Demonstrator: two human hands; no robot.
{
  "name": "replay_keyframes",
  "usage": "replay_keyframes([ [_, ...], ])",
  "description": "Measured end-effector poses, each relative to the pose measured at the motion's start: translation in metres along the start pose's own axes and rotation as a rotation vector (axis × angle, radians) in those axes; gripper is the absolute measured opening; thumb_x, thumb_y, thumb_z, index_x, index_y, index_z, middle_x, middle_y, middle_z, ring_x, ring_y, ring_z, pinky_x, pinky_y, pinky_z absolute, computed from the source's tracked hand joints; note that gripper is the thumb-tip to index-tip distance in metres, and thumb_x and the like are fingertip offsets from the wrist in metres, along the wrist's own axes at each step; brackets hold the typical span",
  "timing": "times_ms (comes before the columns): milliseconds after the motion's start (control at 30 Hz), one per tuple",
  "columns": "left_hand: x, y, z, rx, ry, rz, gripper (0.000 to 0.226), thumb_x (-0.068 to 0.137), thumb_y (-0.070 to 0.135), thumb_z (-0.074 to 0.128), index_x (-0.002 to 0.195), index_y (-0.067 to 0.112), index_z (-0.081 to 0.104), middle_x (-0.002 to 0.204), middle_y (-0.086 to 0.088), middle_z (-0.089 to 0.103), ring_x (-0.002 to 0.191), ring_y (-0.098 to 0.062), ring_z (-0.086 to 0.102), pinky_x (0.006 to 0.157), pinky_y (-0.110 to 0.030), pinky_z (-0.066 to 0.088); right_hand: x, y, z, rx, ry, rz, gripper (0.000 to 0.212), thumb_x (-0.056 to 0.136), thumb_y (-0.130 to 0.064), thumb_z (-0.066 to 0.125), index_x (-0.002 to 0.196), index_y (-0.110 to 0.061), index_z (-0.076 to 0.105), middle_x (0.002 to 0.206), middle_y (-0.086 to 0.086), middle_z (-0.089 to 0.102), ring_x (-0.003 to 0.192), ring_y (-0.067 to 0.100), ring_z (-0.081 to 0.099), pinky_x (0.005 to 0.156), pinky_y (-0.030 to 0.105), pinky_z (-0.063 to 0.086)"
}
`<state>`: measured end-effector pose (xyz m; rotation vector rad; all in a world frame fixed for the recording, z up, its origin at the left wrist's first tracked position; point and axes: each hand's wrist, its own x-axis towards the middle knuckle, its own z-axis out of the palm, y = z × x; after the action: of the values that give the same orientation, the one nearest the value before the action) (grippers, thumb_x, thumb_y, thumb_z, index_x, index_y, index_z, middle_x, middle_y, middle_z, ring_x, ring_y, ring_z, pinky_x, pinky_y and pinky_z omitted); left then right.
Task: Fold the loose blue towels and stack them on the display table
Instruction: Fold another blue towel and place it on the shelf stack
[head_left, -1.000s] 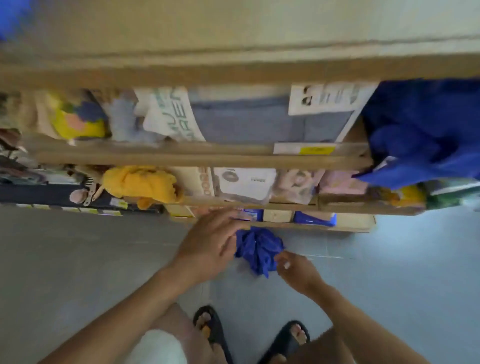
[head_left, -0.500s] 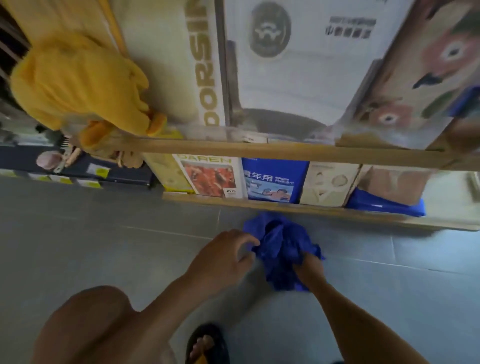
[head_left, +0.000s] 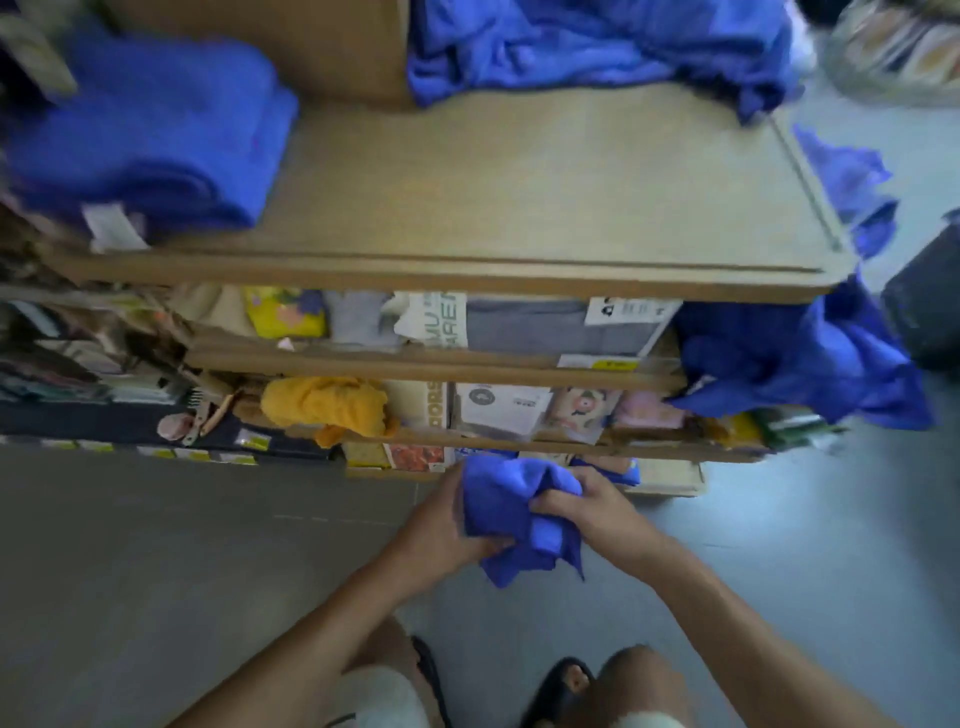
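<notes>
Blue towel (head_left: 511, 512), crumpled, is held above the floor (head_left: 156, 571) before the shelves (head_left: 426, 370), left hand (head_left: 441, 525) and right hand (head_left: 592, 512) both gripping it; pickup looks done, and next it needs spreading flat on the tabletop (head_left: 519, 197).

The crumpled blue towel (head_left: 511, 512) is no longer on the floor (head_left: 208, 571). It is now lifted clear of the tiles and bunched between the two hands. The left hand (head_left: 441, 530), which half a second ago only touched the towel's left edge, now grips that side with fingers curled under it. The right hand (head_left: 592, 512) now clutches the right side from above. The view has risen, so the display table top (head_left: 519, 197) now shows beyond the hands.
</notes>
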<state>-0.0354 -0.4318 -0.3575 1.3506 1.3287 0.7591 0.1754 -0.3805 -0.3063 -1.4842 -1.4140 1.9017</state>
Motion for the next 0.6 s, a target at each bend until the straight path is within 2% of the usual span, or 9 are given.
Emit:
replay_keyframes([
  [67, -0.015, 0.063, -0.016, -0.117, 0.023, -0.014, 0.053, 0.072, 0.009, 0.086, 0.114, 0.025, 0.058, 0.109, 0.033, 0.07, 0.098, 0.016, 0.063, 0.079, -0.008, 0.049, -0.048, -0.066, -0.008, 0.02, -0.014, -0.03, 0.015, 0.071, -0.03, 0.073, 0.084, -0.025, 0.079, 0.083, -0.006, 0.076, 0.08, 0.006, 0.068, 0.072, 0.019, 0.051],
  [133, -0.027, 0.124, -0.033, -0.145, 0.044, 0.002, 0.033, 0.077, 0.036, 0.08, 0.103, 0.022, 0.067, 0.099, 0.02, 0.075, 0.09, 0.006, 0.066, 0.077, -0.018, 0.052, -0.087, -0.125, -0.016, 0.036, -0.017, -0.083, 0.015, 0.072, -0.032, 0.074, 0.084, -0.025, 0.078, 0.084, -0.004, 0.074, 0.081, 0.009, 0.066, 0.071, 0.02, 0.05],
  [233, -0.039, 0.202, -0.061, -0.084, 0.03, 0.087, 0.033, 0.09, 0.057, 0.058, 0.106, 0.03, 0.068, 0.094, 0.01, 0.073, 0.087, -0.01, 0.067, 0.076, -0.032, 0.053, -0.133, -0.197, -0.03, 0.006, 0.036, -0.127, 0.006, 0.082, -0.03, 0.074, 0.077, -0.03, 0.077, 0.076, -0.006, 0.07, 0.073, 0.011, 0.065, 0.061, 0.021, 0.047],
  [300, -0.044, 0.246, -0.079, -0.073, -0.011, 0.17, 0.031, 0.098, 0.059, 0.049, 0.108, 0.036, 0.067, 0.094, 0.014, 0.071, 0.087, -0.004, 0.065, 0.075, -0.025, 0.05, -0.155, -0.233, -0.04, -0.08, 0.075, -0.191, 0.022, 0.097, -0.019, 0.066, 0.083, -0.03, 0.078, 0.081, -0.006, 0.074, 0.078, 0.008, 0.069, 0.066, 0.018, 0.051],
  [333, -0.046, 0.266, -0.087, -0.091, -0.032, 0.206, 0.028, 0.099, 0.057, 0.048, 0.111, 0.039, 0.067, 0.099, 0.016, 0.071, 0.093, -0.001, 0.066, 0.078, -0.02, 0.05, -0.166, -0.249, -0.045, -0.146, 0.108, -0.226, 0.021, 0.1, -0.016, 0.063, 0.09, -0.027, 0.077, 0.085, -0.003, 0.074, 0.081, 0.007, 0.068, 0.071, 0.02, 0.052],
  [400, -0.048, 0.301, -0.102, -0.173, -0.064, 0.243, 0.025, 0.1, 0.046, 0.052, 0.117, 0.039, 0.069, 0.113, 0.015, 0.073, 0.106, 0.0, 0.066, 0.085, -0.013, 0.049, -0.188, -0.279, -0.051, -0.311, 0.183, -0.33, 0.014, 0.101, -0.01, 0.061, 0.103, -0.016, 0.074, 0.097, 0.01, 0.073, 0.088, 0.01, 0.063, 0.082, 0.034, 0.052],
  [433, -0.049, 0.315, -0.109, -0.237, -0.088, 0.243, 0.024, 0.098, 0.041, 0.057, 0.118, 0.036, 0.071, 0.117, 0.011, 0.074, 0.11, -0.002, 0.067, 0.086, -0.014, 0.05, -0.196, -0.292, -0.055, -0.385, 0.228, -0.388, 0.013, 0.1, -0.005, 0.061, 0.107, -0.011, 0.071, 0.102, 0.014, 0.072, 0.09, 0.01, 0.062, 0.086, 0.037, 0.052],
  [533, -0.048, 0.351, -0.129, -0.383, -0.146, 0.209, 0.027, 0.078, 0.036, 0.076, 0.105, 0.033, 0.076, 0.109, 0.004, 0.074, 0.099, -0.009, 0.069, 0.077, -0.021, 0.054, -0.216, -0.328, -0.057, -0.505, 0.33, -0.562, 0.032, 0.095, 0.011, 0.056, 0.108, -0.015, 0.071, 0.102, 0.001, 0.073, 0.091, 0.002, 0.064, 0.085, 0.025, 0.051],
  [600, -0.041, 0.369, -0.137, -0.509, -0.282, 0.132, 0.039, 0.075, 0.04, 0.082, 0.111, 0.029, 0.074, 0.118, -0.007, 0.068, 0.101, -0.018, 0.067, 0.077, -0.03, 0.054, -0.225, -0.347, -0.054, -0.496, 0.373, -0.641, 0.047, 0.091, 0.018, 0.05, 0.106, -0.021, 0.071, 0.101, -0.002, 0.073, 0.093, 0.01, 0.068, 0.082, 0.03, 0.056],
])
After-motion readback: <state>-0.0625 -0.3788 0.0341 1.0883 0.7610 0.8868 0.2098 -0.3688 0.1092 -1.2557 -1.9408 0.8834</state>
